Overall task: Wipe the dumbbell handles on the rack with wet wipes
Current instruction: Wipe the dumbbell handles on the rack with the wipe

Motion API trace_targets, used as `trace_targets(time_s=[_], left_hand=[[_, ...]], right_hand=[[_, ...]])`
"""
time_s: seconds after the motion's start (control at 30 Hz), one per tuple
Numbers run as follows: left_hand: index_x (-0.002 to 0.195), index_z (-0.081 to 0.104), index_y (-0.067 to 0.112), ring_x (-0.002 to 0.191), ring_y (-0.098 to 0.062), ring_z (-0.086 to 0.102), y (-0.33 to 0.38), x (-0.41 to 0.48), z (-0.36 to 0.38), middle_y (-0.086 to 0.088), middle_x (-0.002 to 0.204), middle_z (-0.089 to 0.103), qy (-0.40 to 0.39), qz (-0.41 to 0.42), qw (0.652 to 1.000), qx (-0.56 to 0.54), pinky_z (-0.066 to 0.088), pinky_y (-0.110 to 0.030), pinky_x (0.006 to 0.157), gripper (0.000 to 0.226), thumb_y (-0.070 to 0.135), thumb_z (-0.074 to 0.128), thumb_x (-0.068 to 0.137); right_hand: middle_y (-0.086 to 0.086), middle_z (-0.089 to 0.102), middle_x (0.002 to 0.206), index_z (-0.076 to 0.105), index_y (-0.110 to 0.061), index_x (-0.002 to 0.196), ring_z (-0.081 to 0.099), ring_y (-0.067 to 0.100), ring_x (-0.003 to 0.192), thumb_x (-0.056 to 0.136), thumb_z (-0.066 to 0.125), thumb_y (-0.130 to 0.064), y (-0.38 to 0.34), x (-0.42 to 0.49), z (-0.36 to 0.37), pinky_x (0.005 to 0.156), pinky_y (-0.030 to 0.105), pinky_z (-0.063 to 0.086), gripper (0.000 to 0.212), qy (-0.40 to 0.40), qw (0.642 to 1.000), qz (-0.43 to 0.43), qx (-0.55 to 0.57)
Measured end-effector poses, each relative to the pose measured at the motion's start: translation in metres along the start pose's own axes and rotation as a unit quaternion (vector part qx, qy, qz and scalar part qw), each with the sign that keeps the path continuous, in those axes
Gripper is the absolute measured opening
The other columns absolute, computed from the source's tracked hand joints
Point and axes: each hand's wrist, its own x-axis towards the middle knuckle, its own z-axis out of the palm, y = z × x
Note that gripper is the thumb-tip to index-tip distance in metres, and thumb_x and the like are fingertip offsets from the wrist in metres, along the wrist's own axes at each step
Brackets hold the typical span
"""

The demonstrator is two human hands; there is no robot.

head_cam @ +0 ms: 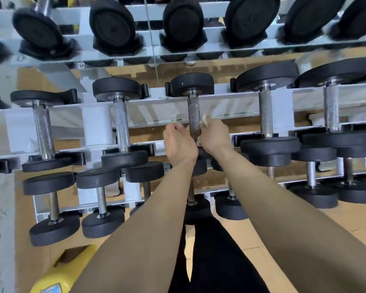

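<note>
A white rack (161, 108) holds rows of black dumbbells with metal handles. Both my hands are at the near end of the middle dumbbell's dark, worn handle (193, 112). My right hand (215, 135) grips a crumpled whitish wet wipe (204, 120) against the handle's right side. My left hand (179, 142) has its fingers curled at the handle's left side, pinching an end of the wipe. The lower part of the handle and the dumbbell's near head are hidden behind my hands.
Neighbouring dumbbells sit close on both sides, one handle (122, 123) to the left and one handle (265, 115) to the right. A lower tier (101, 199) holds smaller dumbbells. A mirror (152, 28) rises behind the rack. A yellow object (63, 273) lies on the floor at lower left.
</note>
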Motion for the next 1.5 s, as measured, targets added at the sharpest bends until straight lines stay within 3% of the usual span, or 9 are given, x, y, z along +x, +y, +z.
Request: trace_targets(time_s=[0.2,0.4,0.73,0.9,1.1,1.27,1.37,1.43,1.5], left_hand=[[0.128,0.059,0.022,0.112,-0.017,0.057,-0.004,-0.041,-0.028,0.006,0.128,0.058,-0.077,0.080,0.992,0.057,0.041,-0.028,0.087,0.032,0.014,0.045,0.100],[0.116,0.062,0.023,0.101,-0.018,0.061,0.041,-0.078,-0.045,0.003,0.106,0.065,-0.171,-0.023,0.970,-0.170,0.051,-0.039,0.090,0.032,0.044,0.042,0.102],[0.114,0.066,0.019,0.097,-0.020,0.070,0.062,-0.101,-0.052,-0.001,0.106,0.072,-0.230,0.023,0.959,-0.166,0.062,-0.038,0.083,0.021,0.027,0.069,0.095],[0.105,0.065,0.020,0.090,-0.017,0.070,0.069,-0.123,-0.023,-0.002,0.100,0.073,-0.172,0.059,0.974,-0.137,0.057,-0.029,0.072,0.011,0.024,0.069,0.095],[0.107,0.065,0.021,0.095,-0.018,0.068,0.083,-0.150,0.030,0.001,0.100,0.072,-0.125,0.084,0.983,-0.109,0.056,-0.036,0.086,0.010,0.023,0.066,0.097],[0.122,0.064,0.018,0.104,-0.020,0.065,0.107,-0.163,0.066,-0.002,0.113,0.070,-0.118,0.081,0.981,-0.130,0.054,-0.036,0.091,0.025,0.026,0.065,0.098],[0.123,0.065,0.020,0.104,-0.017,0.066,0.121,-0.163,0.080,0.001,0.112,0.071,-0.130,0.096,0.976,-0.144,0.054,-0.032,0.087,0.025,0.024,0.065,0.098],[0.121,0.066,0.021,0.101,-0.013,0.066,0.129,-0.161,0.085,0.004,0.109,0.072,-0.138,0.086,0.974,-0.160,0.054,-0.029,0.083,0.022,0.021,0.065,0.098],[0.120,0.067,0.021,0.102,-0.017,0.068,0.133,-0.154,0.088,0.004,0.108,0.074,-0.142,0.059,0.972,-0.177,0.055,-0.032,0.087,0.022,0.020,0.064,0.098]], right_hand=[[0.009,0.056,0.070,0.061,0.007,0.080,0.052,0.020,0.067,0.094,0.049,0.002,0.001,-0.043,-0.028,0.064,0.029,0.043,0.018,0.045,0.964,0.049,0.258],[0.012,0.070,0.089,0.070,-0.005,0.096,0.069,0.025,0.086,0.088,0.062,0.004,-0.008,-0.079,-0.070,0.079,0.042,0.057,0.014,-0.048,0.920,0.058,0.385],[0.004,0.074,0.112,0.066,-0.015,0.120,0.072,0.024,0.102,0.084,0.083,-0.019,0.018,-0.092,-0.125,0.089,0.047,0.061,0.041,-0.043,0.946,0.057,0.318],[0.001,0.072,0.105,0.068,-0.020,0.113,0.069,0.021,0.097,0.090,0.072,-0.019,0.047,-0.079,-0.148,0.091,0.046,0.059,0.024,0.006,0.971,0.036,0.237],[0.003,0.069,0.108,0.070,-0.013,0.114,0.062,0.021,0.100,0.096,0.061,-0.016,0.087,-0.058,-0.192,0.090,0.036,0.052,0.020,0.003,0.976,0.067,0.207],[0.007,0.070,0.106,0.068,-0.017,0.098,0.064,0.022,0.093,0.099,0.049,-0.036,0.111,-0.043,-0.232,0.080,0.037,0.052,0.027,-0.062,0.950,0.058,0.300],[-0.001,0.070,0.107,0.065,-0.021,0.110,0.066,0.015,0.093,0.096,0.067,-0.035,0.122,-0.027,-0.243,0.076,0.029,0.055,0.020,-0.115,0.951,0.010,0.288],[-0.003,0.066,0.109,0.063,-0.023,0.118,0.064,0.015,0.098,0.090,0.076,-0.028,0.130,-0.012,-0.245,0.080,0.034,0.056,0.032,-0.120,0.964,0.011,0.236],[0.000,0.068,0.106,0.067,-0.023,0.102,0.065,0.021,0.098,0.095,0.068,-0.021,0.133,0.003,-0.248,0.085,0.046,0.059,0.008,-0.107,0.963,0.039,0.245]])
